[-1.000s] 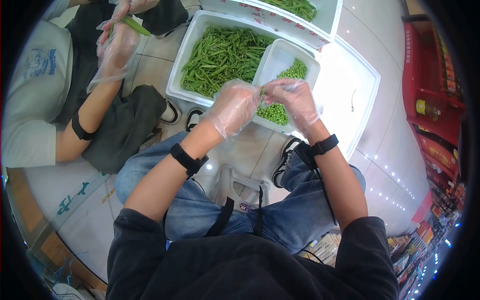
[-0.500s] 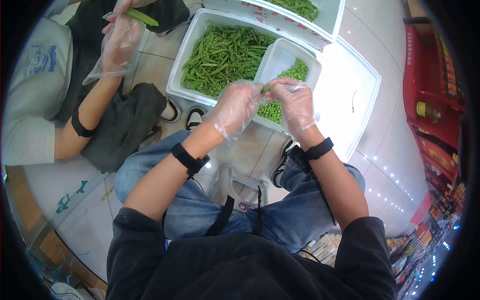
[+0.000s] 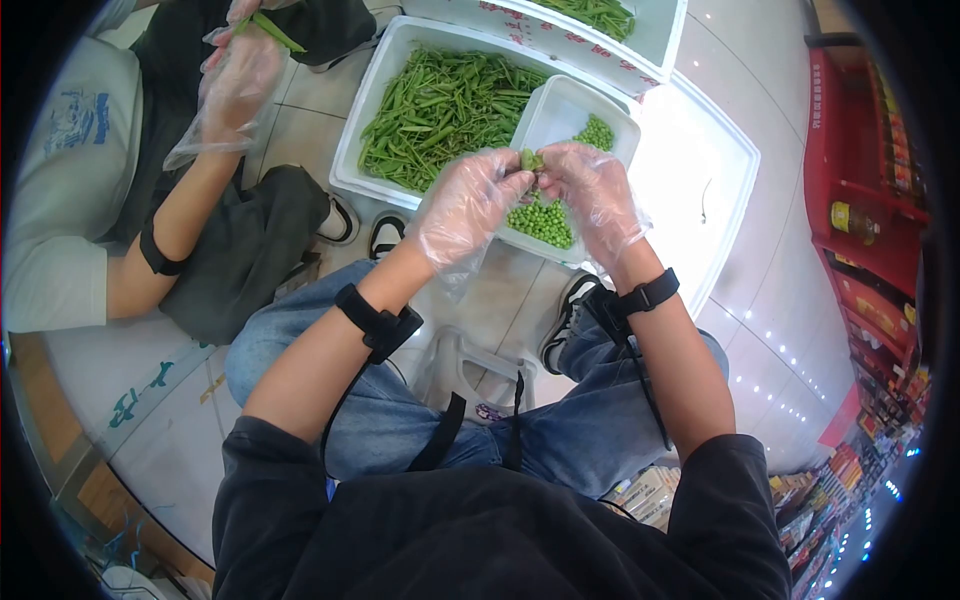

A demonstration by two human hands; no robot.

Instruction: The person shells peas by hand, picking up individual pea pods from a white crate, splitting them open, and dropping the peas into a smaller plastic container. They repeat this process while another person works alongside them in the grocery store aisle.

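Both of my hands wear clear plastic gloves and meet over a white plastic tub (image 3: pixel 552 105). Between their fingertips is a green pea pod (image 3: pixel 531 160), partly hidden by the fingers. My left hand (image 3: pixel 466 200) pinches it from the left, and my right hand (image 3: pixel 592 192) grips its other side. Shelled peas (image 3: pixel 541 222) lie in the tub below my fingers, with more peas (image 3: pixel 597 132) beyond my right hand. The tub rests at the right end of a white foam box (image 3: pixel 352 135) holding a heap of pea pods (image 3: pixel 445 105).
At the left, another person's gloved hand (image 3: pixel 245 85) holds a pod (image 3: pixel 278 32). A second foam box (image 3: pixel 655 40) with pods stands behind, and a white foam lid (image 3: pixel 690 190) lies at right. Beneath me is a plastic stool (image 3: pixel 440 370); red shelving (image 3: pixel 835 130) stands far right.
My fingers have shifted on the pod, which now shows more between them. My right hand has turned slightly and moved a little right. The other person's pod has tilted.
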